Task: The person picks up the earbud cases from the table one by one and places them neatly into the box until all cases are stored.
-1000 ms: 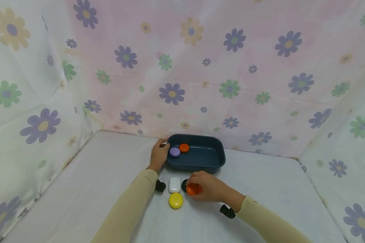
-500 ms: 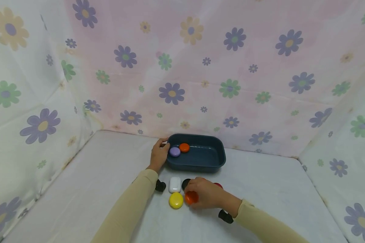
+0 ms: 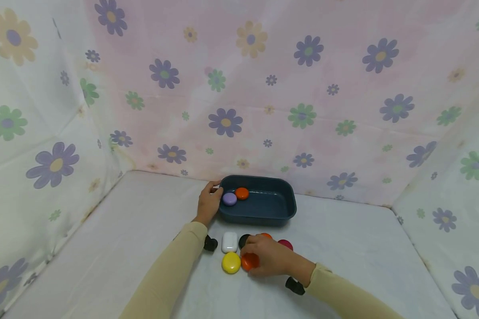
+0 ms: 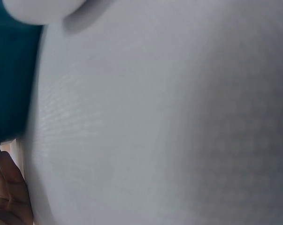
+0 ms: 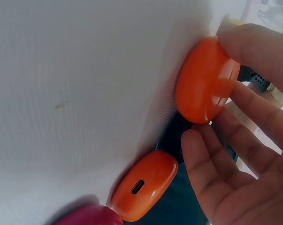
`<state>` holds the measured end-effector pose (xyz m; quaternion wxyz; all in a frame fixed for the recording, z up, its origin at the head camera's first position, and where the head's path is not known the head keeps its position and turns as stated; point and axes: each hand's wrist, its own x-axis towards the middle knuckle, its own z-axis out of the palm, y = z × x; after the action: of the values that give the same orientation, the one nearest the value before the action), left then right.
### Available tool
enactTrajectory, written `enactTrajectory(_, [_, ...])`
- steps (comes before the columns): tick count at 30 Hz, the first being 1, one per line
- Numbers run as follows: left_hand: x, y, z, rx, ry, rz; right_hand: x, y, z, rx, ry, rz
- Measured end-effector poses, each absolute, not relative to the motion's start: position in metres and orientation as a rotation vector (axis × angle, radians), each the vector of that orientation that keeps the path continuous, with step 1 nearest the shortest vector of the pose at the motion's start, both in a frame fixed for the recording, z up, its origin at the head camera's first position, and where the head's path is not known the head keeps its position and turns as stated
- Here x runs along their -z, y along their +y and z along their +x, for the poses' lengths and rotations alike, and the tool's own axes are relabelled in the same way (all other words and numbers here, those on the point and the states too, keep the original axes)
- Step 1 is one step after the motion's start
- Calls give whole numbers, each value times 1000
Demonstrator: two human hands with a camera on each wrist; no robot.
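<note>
My right hand (image 3: 269, 254) pinches an orange earbud case (image 3: 249, 262) between thumb and fingers. This case (image 5: 202, 82) stays down at the tabletop, right beside a yellow case (image 3: 231, 263). Behind them sit a white case (image 3: 229, 243), a black case (image 3: 244, 240) partly covered by my fingers, a second orange case (image 3: 266, 235) and a crimson case (image 3: 286, 244). In the right wrist view a charging port shows on the second orange case (image 5: 146, 187). My left hand (image 3: 209, 204) touches the left end of a dark blue tray (image 3: 259, 218), its fingers fairly straight.
Inside the tray, a purple case (image 3: 229, 199) and another orange case (image 3: 241, 193) lie at the left. A white cloth covers the table (image 3: 343, 248). Flowered curtains (image 3: 239, 97) hang at the back and both sides. Each wrist carries a small black device (image 3: 295, 286).
My right hand has brought the orange case toward me and down beside the yellow one, uncovering the second orange case and the crimson one. The left hand and tray have stayed put.
</note>
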<state>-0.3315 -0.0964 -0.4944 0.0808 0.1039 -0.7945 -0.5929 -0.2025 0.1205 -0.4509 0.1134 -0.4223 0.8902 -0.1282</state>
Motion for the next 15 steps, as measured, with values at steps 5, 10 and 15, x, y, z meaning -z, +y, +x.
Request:
enactTrajectory(5, [494, -97, -331, 1777, -2377, 310, 454, 122, -205, 398, 2617, -1252])
enactTrajectory(10, [494, -97, -332, 1776, -2377, 313, 452, 123, -209, 465, 2618, -1276])
enactTrajectory(15, [494, -97, -331, 1782, -2378, 312, 443, 125, -217, 605, 2637, -1226])
